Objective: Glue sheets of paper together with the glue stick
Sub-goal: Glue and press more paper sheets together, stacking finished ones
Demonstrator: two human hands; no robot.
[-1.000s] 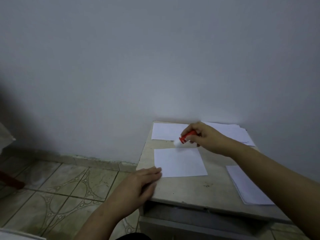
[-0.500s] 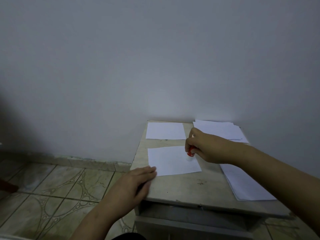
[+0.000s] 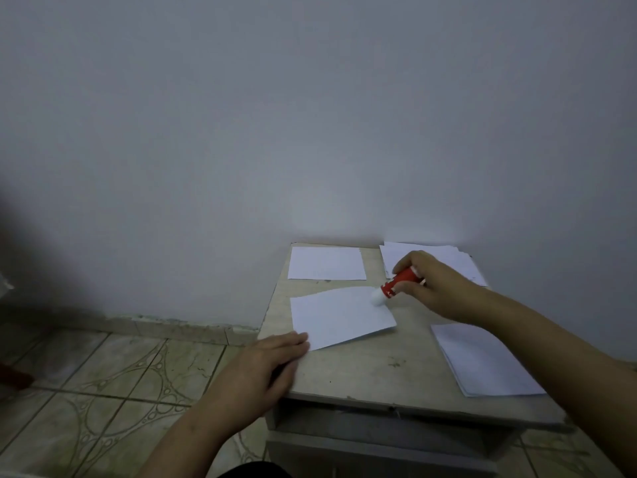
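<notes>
A white sheet of paper lies slightly skewed in the middle of a small worn table. My right hand grips a red glue stick, tilted, with its white tip touching the sheet's far right corner. My left hand lies flat at the table's left front edge, fingertips pressing the sheet's near left corner. Another single sheet lies at the back left.
A pile of sheets sits at the back right against the wall, partly behind my right hand. A second pile lies at the front right. Patterned floor tiles spread to the left of the table.
My right hand has moved the glue stick from the sheet's right middle to its far right corner and tilted it. The sheet has rotated slightly. My left hand stays on the near left corner.
</notes>
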